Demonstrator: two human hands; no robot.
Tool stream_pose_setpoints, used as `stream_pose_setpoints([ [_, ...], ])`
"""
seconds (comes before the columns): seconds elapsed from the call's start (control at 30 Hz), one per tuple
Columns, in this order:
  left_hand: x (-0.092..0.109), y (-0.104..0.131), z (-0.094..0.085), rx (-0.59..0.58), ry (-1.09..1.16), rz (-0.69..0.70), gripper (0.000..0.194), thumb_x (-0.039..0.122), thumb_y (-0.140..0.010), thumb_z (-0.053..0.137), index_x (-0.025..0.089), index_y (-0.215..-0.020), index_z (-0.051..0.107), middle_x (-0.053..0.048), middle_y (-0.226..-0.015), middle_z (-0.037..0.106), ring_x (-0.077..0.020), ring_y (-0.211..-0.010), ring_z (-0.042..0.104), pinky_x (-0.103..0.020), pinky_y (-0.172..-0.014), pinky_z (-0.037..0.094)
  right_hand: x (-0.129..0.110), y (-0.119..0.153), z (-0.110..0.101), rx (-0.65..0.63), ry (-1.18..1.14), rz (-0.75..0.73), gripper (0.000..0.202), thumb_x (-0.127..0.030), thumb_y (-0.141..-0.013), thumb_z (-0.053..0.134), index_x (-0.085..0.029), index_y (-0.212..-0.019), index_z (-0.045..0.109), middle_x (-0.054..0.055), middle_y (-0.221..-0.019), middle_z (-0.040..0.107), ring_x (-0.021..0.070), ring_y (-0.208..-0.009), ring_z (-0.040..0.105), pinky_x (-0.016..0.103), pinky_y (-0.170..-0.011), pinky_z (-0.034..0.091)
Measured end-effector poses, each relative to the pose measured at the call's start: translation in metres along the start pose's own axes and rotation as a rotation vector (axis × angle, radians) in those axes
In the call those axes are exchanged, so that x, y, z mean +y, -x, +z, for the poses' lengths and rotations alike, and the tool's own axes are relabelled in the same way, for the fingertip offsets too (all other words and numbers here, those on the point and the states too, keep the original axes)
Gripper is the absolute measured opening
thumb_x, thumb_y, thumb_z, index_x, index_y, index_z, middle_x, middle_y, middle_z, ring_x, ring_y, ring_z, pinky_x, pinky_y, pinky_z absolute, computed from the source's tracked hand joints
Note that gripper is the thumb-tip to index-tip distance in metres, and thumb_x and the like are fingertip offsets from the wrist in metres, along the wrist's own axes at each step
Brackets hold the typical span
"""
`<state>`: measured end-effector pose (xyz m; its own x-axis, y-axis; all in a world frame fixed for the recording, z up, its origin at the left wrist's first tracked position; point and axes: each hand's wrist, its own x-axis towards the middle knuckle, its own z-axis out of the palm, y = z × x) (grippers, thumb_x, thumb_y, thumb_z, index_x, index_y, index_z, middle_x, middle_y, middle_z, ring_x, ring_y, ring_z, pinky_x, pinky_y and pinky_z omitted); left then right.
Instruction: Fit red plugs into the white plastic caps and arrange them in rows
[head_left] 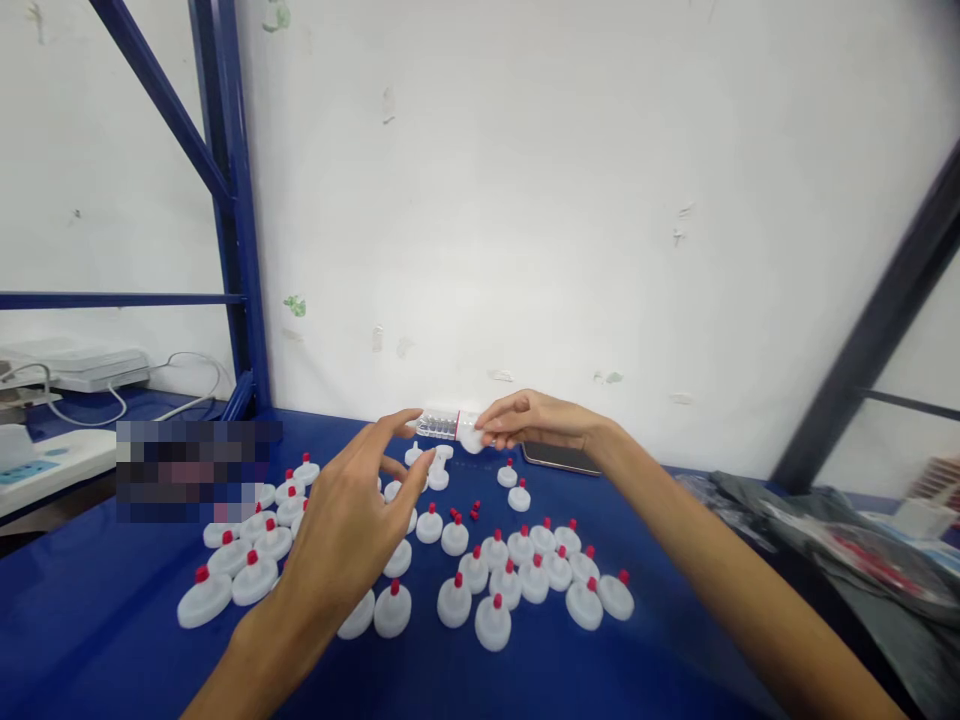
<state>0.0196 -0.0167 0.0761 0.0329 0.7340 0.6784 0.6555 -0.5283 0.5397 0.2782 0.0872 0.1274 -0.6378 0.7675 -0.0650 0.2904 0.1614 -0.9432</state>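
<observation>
My right hand (pixel 529 418) grips the white cap end of a clear ribbed tube (pixel 439 425) with a red ring, held level above the back of the blue table. At the tube's other end is my left hand (pixel 367 475), its thumb and forefinger apart; whether a fingertip touches the tube is unclear. White round caps with red tips (pixel 493 622) stand in groups on both sides and in front. A few small red pieces (pixel 475 510) lie between them. White pieces without red tips (pixel 439 473) sit just below the tube.
A dark flat device (pixel 561 457) lies behind my right wrist. Grey cloth and plastic bags (pixel 862 570) cover the right side of the table (pixel 600 680). On the left are a white power strip (pixel 60 462), cables and a blue metal frame (pixel 240 200).
</observation>
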Motion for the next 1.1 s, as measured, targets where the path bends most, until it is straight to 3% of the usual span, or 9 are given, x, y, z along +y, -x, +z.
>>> stream_pose_setpoints([
  [0.2,0.002,0.001,-0.003,-0.023,-0.008,-0.051,0.035,0.042,-0.098,0.054,0.031,-0.130,0.057,0.001,-0.113,0.068,-0.0136,-0.069,0.067,-0.027,-0.057,0.052,0.022,0.027,-0.058,0.020,0.137,0.255,0.037,-0.038,-0.077,0.083,-0.012,-0.104,0.078,0.010,-0.096,0.078,0.0136,-0.084,0.072,0.021,-0.079,0.057],
  [0.33,0.003,0.001,-0.003,-0.037,-0.013,-0.054,0.031,0.040,-0.098,0.053,0.030,-0.127,0.059,0.001,-0.111,0.068,-0.0144,-0.071,0.067,-0.027,-0.057,0.051,0.048,0.032,-0.074,-0.045,0.169,0.437,0.044,-0.042,-0.070,0.087,-0.013,-0.102,0.079,0.011,-0.098,0.079,0.0167,-0.088,0.074,0.021,-0.079,0.058],
  [0.57,0.000,0.002,0.001,-0.057,-0.051,0.009,0.019,0.035,-0.098,0.052,0.027,-0.103,0.068,0.002,-0.090,0.072,-0.0154,-0.063,0.064,-0.030,-0.065,0.050,0.066,0.024,-0.074,-0.101,0.237,0.553,0.048,-0.044,-0.068,0.086,-0.018,-0.107,0.077,0.009,-0.104,0.078,0.0179,-0.091,0.074,0.024,-0.080,0.060],
  [0.7,0.000,0.001,0.002,-0.051,-0.056,0.014,0.019,0.035,-0.097,0.052,0.026,-0.103,0.068,0.002,-0.090,0.073,-0.0147,-0.061,0.064,-0.030,-0.066,0.050,0.060,0.019,-0.071,-0.089,0.333,0.547,0.047,-0.043,-0.066,0.086,-0.021,-0.107,0.076,0.005,-0.094,0.077,0.0128,-0.076,0.071,0.020,-0.069,0.057],
  [0.87,0.000,0.002,0.001,-0.052,-0.058,0.007,0.021,0.035,-0.098,0.052,0.026,-0.107,0.068,0.002,-0.093,0.073,-0.0146,-0.064,0.064,-0.030,-0.068,0.050,0.051,0.015,-0.065,-0.060,0.476,0.584,0.054,-0.046,-0.059,0.090,-0.020,-0.103,0.075,0.005,-0.084,0.075,0.0147,-0.067,0.069,0.024,-0.062,0.055],
  [0.97,0.000,0.002,0.000,-0.056,-0.049,0.003,0.021,0.034,-0.098,0.052,0.026,-0.108,0.069,0.001,-0.095,0.073,-0.0151,-0.065,0.064,-0.029,-0.064,0.049,0.042,0.018,-0.062,0.037,0.598,0.556,0.057,-0.054,-0.059,0.089,-0.018,-0.101,0.075,0.008,-0.080,0.074,0.0172,-0.062,0.066,0.028,-0.058,0.054],
  [1.1,0.001,0.002,-0.001,-0.061,-0.045,0.018,0.021,0.034,-0.097,0.051,0.026,-0.106,0.069,0.001,-0.095,0.074,-0.0155,-0.066,0.064,-0.029,-0.063,0.048,0.025,0.013,-0.044,0.295,0.795,0.323,0.048,-0.057,-0.081,0.072,-0.013,-0.100,0.074,0.012,-0.074,0.072,0.0240,-0.067,0.067,0.035,-0.065,0.052],
])
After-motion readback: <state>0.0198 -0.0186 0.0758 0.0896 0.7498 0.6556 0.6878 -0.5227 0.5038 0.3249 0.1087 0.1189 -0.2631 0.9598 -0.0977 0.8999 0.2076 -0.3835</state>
